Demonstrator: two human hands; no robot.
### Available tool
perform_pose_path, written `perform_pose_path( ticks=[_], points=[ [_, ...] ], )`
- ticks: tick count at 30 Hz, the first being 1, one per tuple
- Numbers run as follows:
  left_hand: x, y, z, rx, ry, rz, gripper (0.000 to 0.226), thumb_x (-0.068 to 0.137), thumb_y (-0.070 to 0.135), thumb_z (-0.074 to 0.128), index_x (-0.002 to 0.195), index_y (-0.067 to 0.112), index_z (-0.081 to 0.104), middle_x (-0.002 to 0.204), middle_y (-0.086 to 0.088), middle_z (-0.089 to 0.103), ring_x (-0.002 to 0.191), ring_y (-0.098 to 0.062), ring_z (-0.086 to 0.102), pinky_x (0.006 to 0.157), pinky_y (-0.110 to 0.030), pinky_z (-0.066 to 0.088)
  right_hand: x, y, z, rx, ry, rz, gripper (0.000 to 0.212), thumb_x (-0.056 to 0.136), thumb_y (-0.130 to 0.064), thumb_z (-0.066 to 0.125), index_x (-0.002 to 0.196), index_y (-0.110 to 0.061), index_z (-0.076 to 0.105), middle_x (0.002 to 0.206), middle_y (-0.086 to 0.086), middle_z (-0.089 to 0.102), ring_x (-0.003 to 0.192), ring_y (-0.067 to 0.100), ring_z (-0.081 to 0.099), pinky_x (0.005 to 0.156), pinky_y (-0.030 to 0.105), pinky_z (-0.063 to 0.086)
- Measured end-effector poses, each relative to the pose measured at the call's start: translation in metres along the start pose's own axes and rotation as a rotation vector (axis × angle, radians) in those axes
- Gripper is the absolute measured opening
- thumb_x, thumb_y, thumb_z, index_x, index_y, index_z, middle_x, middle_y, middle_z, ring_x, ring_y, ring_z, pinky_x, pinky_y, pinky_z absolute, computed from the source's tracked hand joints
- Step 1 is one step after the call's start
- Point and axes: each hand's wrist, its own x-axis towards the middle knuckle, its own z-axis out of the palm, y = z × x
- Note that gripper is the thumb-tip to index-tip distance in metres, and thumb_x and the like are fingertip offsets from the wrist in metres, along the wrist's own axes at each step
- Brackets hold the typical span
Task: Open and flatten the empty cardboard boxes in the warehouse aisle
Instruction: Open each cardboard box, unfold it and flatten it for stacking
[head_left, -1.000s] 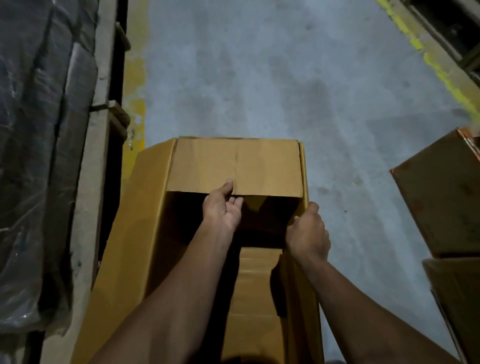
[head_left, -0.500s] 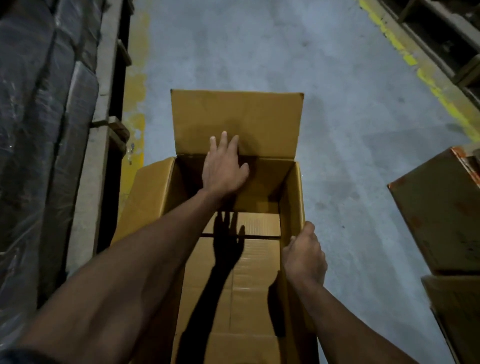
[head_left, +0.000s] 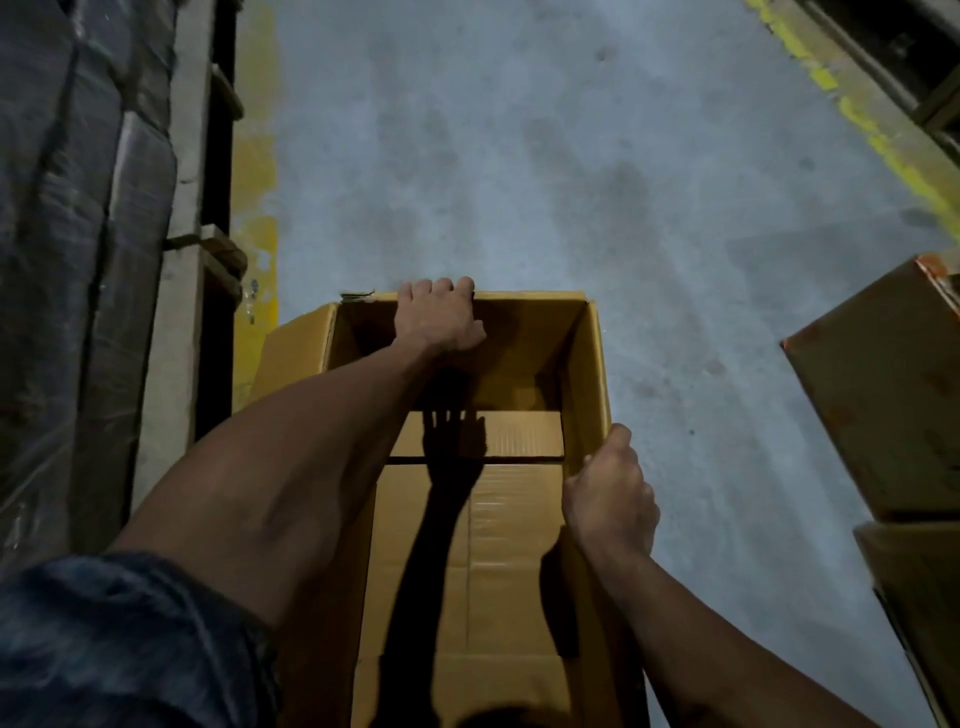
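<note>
An open brown cardboard box (head_left: 589, 374) stands on the aisle floor right below me, its inside empty down to the taped bottom flaps. My left hand (head_left: 439, 319) reaches across the opening and grips the far rim, fingers curled over the edge. The far flap is folded down out of sight behind that wall. On the right wall's top edge my right hand (head_left: 610, 493) holds on, thumb up along the rim and fingers wrapped on the outside. The left flap (head_left: 293, 353) hangs outward.
Wrapped dark goods on a pallet rack (head_left: 78, 234) line the left side. Two more brown boxes (head_left: 883, 395) are stacked at the right edge. Grey concrete floor (head_left: 519, 156) stretches ahead, with yellow lines along both sides.
The far flap stood upright half a second ago; my left hand pushed it over outward and now grips the far rim. My right hand stayed on the right wall.
</note>
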Motion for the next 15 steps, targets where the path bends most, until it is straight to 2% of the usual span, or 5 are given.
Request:
perform_pose_path(
  ticks=[4,6,10,13,15],
  points=[
    [-0.028,-0.006,0.006,-0.061,0.097,0.008,0.066,0.097,0.040,0.051,0.153,0.017,0.024,0.162,-0.009,0.022,0.150,-0.033,0.015,0.123,-0.051,0.012,0.000,-0.002,-0.001,-0.010,-0.002,0.022,0.039,0.099,-0.019,0.056,0.133,-0.012,0.039,0.115,0.009,0.062,0.089,0.024,0.065,0.063,0.034,0.051],
    [-0.056,-0.010,0.010,-0.127,0.123,-0.042,0.067,0.099,0.038,0.049,0.156,0.016,0.021,0.165,-0.008,0.016,0.152,-0.031,0.010,0.124,-0.050,0.008,0.000,-0.004,-0.003,-0.019,-0.024,0.037,0.038,0.099,-0.020,0.056,0.133,-0.012,0.039,0.116,0.010,0.062,0.092,0.027,0.065,0.063,0.035,0.048],
    [-0.124,-0.027,0.018,-0.309,0.125,-0.185,0.064,0.099,0.036,0.051,0.154,0.013,0.029,0.164,-0.010,0.020,0.151,-0.030,0.014,0.123,-0.050,0.014,-0.005,0.002,-0.014,-0.074,-0.088,0.049,0.035,0.103,-0.030,0.049,0.132,-0.016,0.035,0.119,0.011,0.060,0.100,0.031,0.063,0.070,0.039,0.046],
    [-0.178,-0.045,0.035,-0.324,0.125,-0.290,0.066,0.098,0.033,0.052,0.155,0.011,0.025,0.165,-0.011,0.016,0.152,-0.031,0.012,0.122,-0.049,0.015,-0.030,0.015,-0.021,-0.129,-0.123,0.064,0.043,0.102,-0.033,0.052,0.137,-0.014,0.036,0.122,0.011,0.060,0.105,0.032,0.062,0.074,0.039,0.046],
    [-0.208,-0.056,0.050,-0.381,0.112,-0.367,0.067,0.097,0.030,0.054,0.154,0.010,0.025,0.163,-0.012,0.021,0.150,-0.033,0.016,0.121,-0.050,0.018,-0.057,0.027,-0.020,-0.149,-0.147,0.093,0.042,0.103,-0.032,0.051,0.138,-0.013,0.037,0.124,0.012,0.060,0.108,0.033,0.061,0.077,0.039,0.045]
  ],
)
